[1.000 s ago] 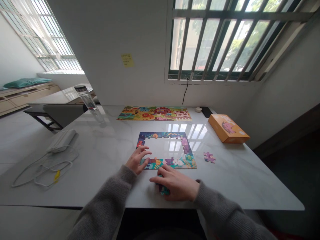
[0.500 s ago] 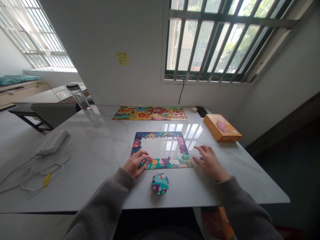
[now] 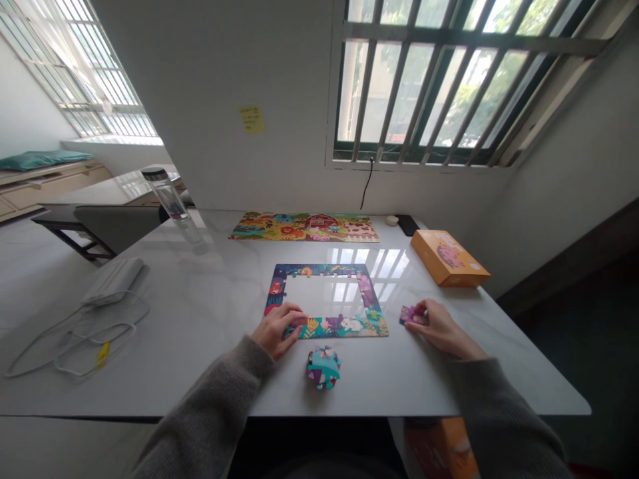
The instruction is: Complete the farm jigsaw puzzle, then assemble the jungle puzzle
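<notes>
A jigsaw puzzle border (image 3: 377, 321) lies flat on the white table, its middle showing bare tabletop. My left hand (image 3: 277, 329) rests over its lower left corner, fingers stretched out and thumb apart, gripping nothing. Right of the border, my right hand (image 3: 442, 327) pinches a purple puzzle piece (image 3: 408, 314) close to the tabletop; the fingers partly cover it, and I cannot tell if it is a single piece. A small stack of puzzle pieces (image 3: 324, 367), teal on top, sits between my arms, nearer the table's front edge.
A finished farm-scene puzzle (image 3: 304, 227) lies along the wall. To the right are an orange box (image 3: 449, 259) and a dark phone (image 3: 407, 225). On the left stand a clear bottle (image 3: 170, 196) and a white device (image 3: 112, 283) with a loose cable (image 3: 80, 339).
My right hand has moved a little right and down, away from the border, and now pinches the purple puzzle piece. My left hand stays at the border's corner. The view has shifted slightly.
</notes>
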`<state>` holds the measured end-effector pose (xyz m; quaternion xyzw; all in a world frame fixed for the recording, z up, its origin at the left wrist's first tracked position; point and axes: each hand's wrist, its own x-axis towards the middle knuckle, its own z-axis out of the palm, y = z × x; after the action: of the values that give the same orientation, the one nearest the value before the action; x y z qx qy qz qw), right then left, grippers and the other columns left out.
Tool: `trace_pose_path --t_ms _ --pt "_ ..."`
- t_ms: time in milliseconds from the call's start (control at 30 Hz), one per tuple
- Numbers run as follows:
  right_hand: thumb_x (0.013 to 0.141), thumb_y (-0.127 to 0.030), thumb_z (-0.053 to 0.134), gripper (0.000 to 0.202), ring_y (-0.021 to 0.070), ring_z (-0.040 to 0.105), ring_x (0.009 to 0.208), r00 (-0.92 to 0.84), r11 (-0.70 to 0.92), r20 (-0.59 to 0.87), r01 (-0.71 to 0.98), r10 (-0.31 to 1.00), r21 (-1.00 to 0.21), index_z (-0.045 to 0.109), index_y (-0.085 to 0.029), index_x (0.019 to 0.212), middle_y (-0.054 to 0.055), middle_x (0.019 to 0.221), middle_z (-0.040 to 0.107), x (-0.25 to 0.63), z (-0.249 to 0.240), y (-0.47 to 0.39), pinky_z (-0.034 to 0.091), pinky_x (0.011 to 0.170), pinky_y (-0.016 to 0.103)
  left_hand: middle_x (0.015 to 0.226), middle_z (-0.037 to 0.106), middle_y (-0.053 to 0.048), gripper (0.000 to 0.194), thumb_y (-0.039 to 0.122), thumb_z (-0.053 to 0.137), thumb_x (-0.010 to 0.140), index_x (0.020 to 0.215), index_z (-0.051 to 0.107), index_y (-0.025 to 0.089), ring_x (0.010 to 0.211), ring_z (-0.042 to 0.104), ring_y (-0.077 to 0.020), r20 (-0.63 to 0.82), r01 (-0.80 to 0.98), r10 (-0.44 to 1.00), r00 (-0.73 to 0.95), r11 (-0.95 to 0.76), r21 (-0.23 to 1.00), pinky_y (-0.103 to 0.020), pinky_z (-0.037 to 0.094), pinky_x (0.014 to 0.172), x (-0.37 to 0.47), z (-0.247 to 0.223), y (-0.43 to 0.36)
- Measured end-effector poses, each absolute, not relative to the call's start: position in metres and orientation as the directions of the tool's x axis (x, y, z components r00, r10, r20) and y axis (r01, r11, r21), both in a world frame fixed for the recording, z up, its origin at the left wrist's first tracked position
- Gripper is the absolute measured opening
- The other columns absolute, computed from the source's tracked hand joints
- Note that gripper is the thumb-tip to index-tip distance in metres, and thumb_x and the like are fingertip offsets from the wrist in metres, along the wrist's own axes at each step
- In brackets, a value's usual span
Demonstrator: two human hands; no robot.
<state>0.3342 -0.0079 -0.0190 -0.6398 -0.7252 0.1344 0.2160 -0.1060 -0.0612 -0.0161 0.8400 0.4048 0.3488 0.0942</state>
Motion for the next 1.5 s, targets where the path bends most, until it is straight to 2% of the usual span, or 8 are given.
trace_pose_path --t_ms 300,433,567,833,967,1167,1267,1500 --pt "0.087 -0.055 0.062 0.036 0.0181 0.062 0.064 -0.125 0.288 0.263 0.52 0.957 -0.804 0.054 -0.02 0.088 0.005 0.074 0.068 0.28 0.01 -0.015 0.047 0.061 0.03 0.094 0.067 -0.006 0.018 0.025 0.052 0.095 0.104 0.067 0.018 0.082 0.062 -0.0166 0.47 0.466 0.813 0.345 -0.583 0.666 -0.03 0.051 0.076 -0.088 0.006 -0.058" --pt "0.095 -0.042 0.055 0.03 0.0148 0.055 0.061 -0.362 0.498 0.353 0.49 0.863 -0.716 0.06 -0.021 0.116 -0.001 0.07 0.063 0.221 0.042 -0.016 0.045 0.06 0.029 0.08 0.067 -0.002 0.019 0.025 0.055 0.092 0.106 0.068 0.021 0.076 0.061 -0.0169 0.435 0.523 0.822 0.369 -0.57 0.634 -0.032 0.048 0.078 -0.07 0.022 -0.046" --pt "0.098 -0.035 0.051 0.027 0.0146 0.057 0.065 -0.453 0.58 0.396 0.404 0.799 -0.708 0.064 -0.023 0.118 0.0 0.074 0.065 0.178 0.063 -0.005 0.047 0.066 0.03 0.073 0.066 0.0 0.021 0.032 0.06 0.09 0.105 0.067 0.019 0.069 0.061 -0.0158 0.356 0.502 0.857 0.373 -0.509 0.699 -0.031 0.046 0.074 -0.053 0.028 -0.024" --pt "0.095 -0.048 0.057 0.027 0.0163 0.065 0.066 -0.429 0.359 0.311 0.033 0.848 -0.933 0.054 -0.021 0.098 0.001 0.073 0.068 0.142 0.021 0.008 0.053 0.064 0.032 0.066 0.058 0.001 0.047 0.062 0.063 0.085 0.084 0.059 0.015 0.061 0.055 -0.0126 0.252 0.059 0.944 0.215 -0.27 0.961 -0.026 0.045 0.06 -0.052 0.011 -0.006" --pt "0.097 -0.049 0.053 0.03 0.0146 0.061 0.062 -0.465 0.341 0.245 0.132 0.851 -0.931 0.05 -0.021 0.088 0.0 0.07 0.063 0.143 0.013 0.0 0.049 0.06 0.029 0.065 0.055 0.002 0.047 0.062 0.062 0.086 0.08 0.055 0.016 0.059 0.053 -0.0116 0.234 0.064 0.956 0.178 -0.249 0.966 -0.025 0.044 0.057 -0.053 0.006 -0.009" --pt "0.095 -0.054 0.05 0.038 0.0133 0.046 0.057 -0.437 0.408 0.261 0.286 0.861 -0.867 0.05 -0.022 0.075 -0.002 0.063 0.051 0.151 0.013 0.006 0.04 0.054 0.026 0.084 0.061 -0.004 0.028 0.041 0.056 0.094 0.104 0.061 0.016 0.072 0.057 -0.0149 0.409 0.327 0.88 0.239 -0.47 0.82 -0.027 0.047 0.065 -0.057 0.002 -0.01" --pt "0.093 -0.059 0.051 0.041 0.0131 0.042 0.055 -0.378 0.36 0.246 0.268 0.892 -0.894 0.05 -0.022 0.075 -0.003 0.06 0.048 0.153 0.01 0.01 0.035 0.051 0.025 0.097 0.059 -0.006 0.043 0.031 0.063 0.088 0.127 0.052 0.018 0.079 0.057 -0.0168 0.53 0.469 0.782 0.329 -0.622 0.627 -0.03 0.048 0.07 -0.061 0.002 -0.01" --pt "0.091 -0.061 0.054 0.043 0.0127 0.042 0.054 -0.348 0.317 0.23 0.217 0.909 -0.923 0.052 -0.021 0.075 -0.004 0.059 0.046 0.151 0.008 0.009 0.035 0.05 0.025 0.099 0.057 -0.006 0.044 0.027 0.063 0.089 0.13 0.05 0.018 0.079 0.056 -0.0178 0.577 0.556 0.709 0.405 -0.692 0.46 -0.034 0.052 0.077 -0.065 -0.003 -0.005"
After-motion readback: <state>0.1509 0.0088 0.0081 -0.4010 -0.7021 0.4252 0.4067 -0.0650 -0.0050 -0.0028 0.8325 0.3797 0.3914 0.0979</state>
